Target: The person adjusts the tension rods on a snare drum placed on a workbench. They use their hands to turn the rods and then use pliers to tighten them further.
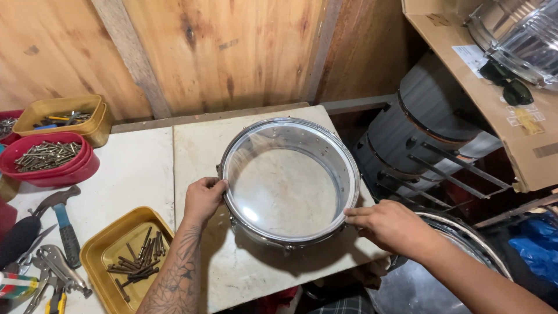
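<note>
A shiny metal drum shell (325, 148) with a clear drumhead stands on a white tabletop (197, 145). My left hand (203, 197) grips the rim at its left side, the fingers curled over the edge. My right hand (390, 227) rests on the rim at the lower right, the fingers pressed flat against it. Through the clear head the tabletop shows inside the shell.
A yellow tray of long bolts (131, 256) lies by my left forearm. A red bowl of screws (49, 158), a second yellow tray (64, 116), a hammer (61, 218) and pliers (49, 279) lie left. Grey drums (424, 122), a cardboard box (500, 87) and another drum (465, 244) crowd the right.
</note>
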